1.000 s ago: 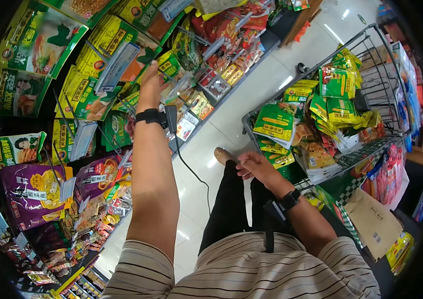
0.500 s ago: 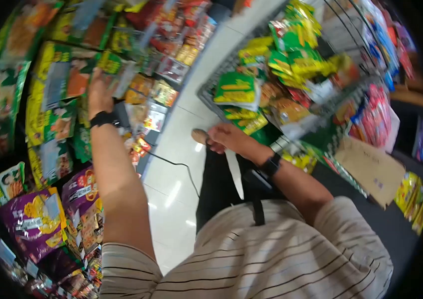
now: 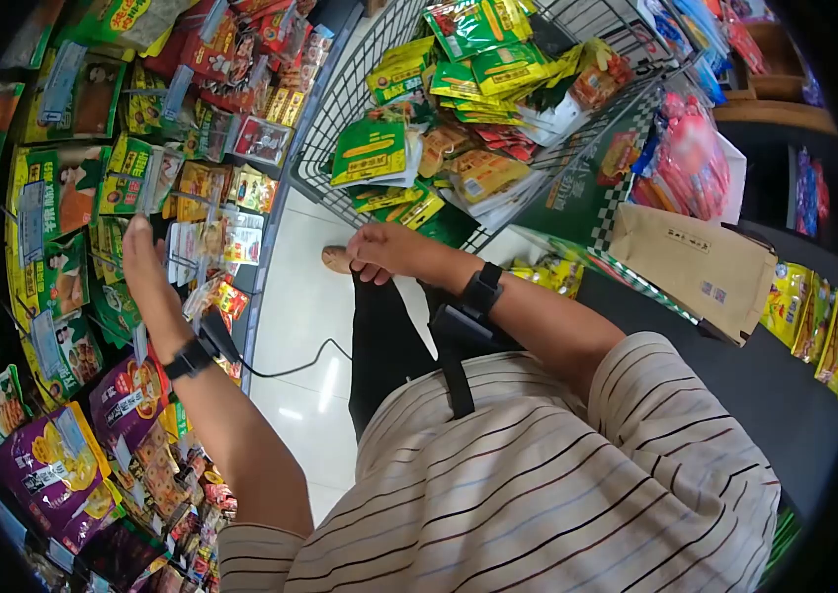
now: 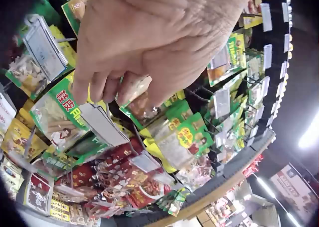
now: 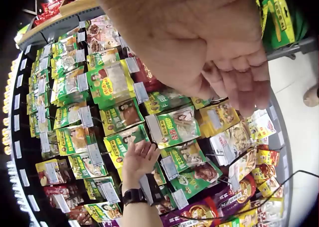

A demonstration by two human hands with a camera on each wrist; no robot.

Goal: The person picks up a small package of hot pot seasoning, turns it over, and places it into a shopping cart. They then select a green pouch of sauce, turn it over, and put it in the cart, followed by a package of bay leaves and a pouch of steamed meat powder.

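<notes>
- My left hand (image 3: pixel 142 269) is raised against the hanging display, fingers spread and mostly straight, gripping nothing; the fingertips touch or nearly touch a green snack packet (image 3: pixel 132 178) on its peg, and I cannot tell which.
- From the left wrist view the fingers (image 4: pixel 97 85) curl a little at the tips over a pale packet (image 4: pixel 137 95) just beneath them, with a white price tag (image 4: pixel 102 124) directly below that.
- The right wrist view shows the same hand from behind, splayed flat on a green and yellow packet (image 5: pixel 124 142) in the middle rows of the rack.
- Just below the left wrist a black strap (image 3: pixel 187 358) holds the camera, and a thin black cable (image 3: pixel 291 368) trails from it toward my body.
- Under the left forearm hang purple packets (image 3: pixel 43 469), well below the hand.
- My right hand (image 3: pixel 384 252) is held low in front of me, away from the rack, fingers loosely bent and holding nothing.
- Right past the right hand's knuckles stands a wire cart (image 3: pixel 340 109), heaped with green and yellow packets (image 3: pixel 372 153).
- Beyond the right forearm, on the far side from the rack, a brown cardboard box (image 3: pixel 696 267) leans beside the cart.
- Below both hands lie the pale tiled floor (image 3: pixel 300 306) and my striped shirt (image 3: pixel 538 484).
</notes>
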